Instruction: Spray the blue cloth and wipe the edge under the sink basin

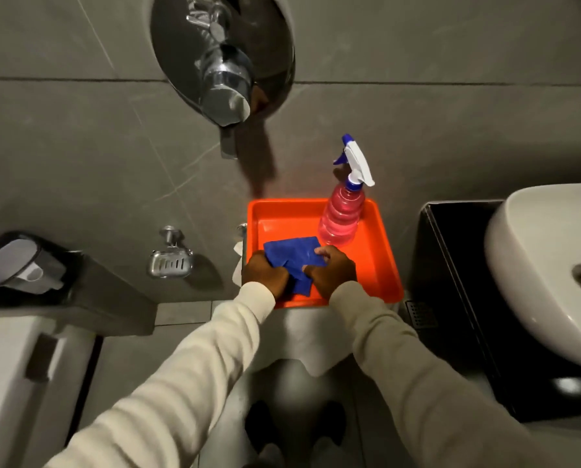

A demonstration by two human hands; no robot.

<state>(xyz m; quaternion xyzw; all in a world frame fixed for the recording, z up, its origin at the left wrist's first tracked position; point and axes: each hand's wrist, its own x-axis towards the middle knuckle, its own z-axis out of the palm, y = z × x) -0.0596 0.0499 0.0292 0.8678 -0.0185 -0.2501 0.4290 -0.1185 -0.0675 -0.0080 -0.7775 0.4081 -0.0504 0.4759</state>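
Left hand [265, 272] curled closed over the left edge of the blue cloth [294, 257], knuckles up, cloth bunched under the fingers. Right hand [333, 272] gripping the cloth's right side, thumb and fingertips pinched on the near-right corner, one fingertip showing on top of the fabric. Both hands close together, cloth stretched flat between them with a loose flap hanging toward the near rim. Cream sleeves [215, 359] run back to the bottom of frame. Cloth lies in the front-left part of an orange tray [380, 265]; tray sits on a white pedestal-like surface [302, 332] against the grey tiled wall [80, 146]. Spray bottle [341, 217], pink liquid, white-and-blue trigger head, stands upright in the tray's far-right corner, just beside the right hand, not touching it. Right of the tray: black counter [451, 265] carrying a white sink basin [535, 258], drain visible. A floor drain grate [420, 314] shows between tray and counter. Left: chrome soap dish [171, 263] on the wall, and a toilet cistern [19, 349] at lower left. Chrome shower mixer [225, 72] on a round plate up top, blurred.
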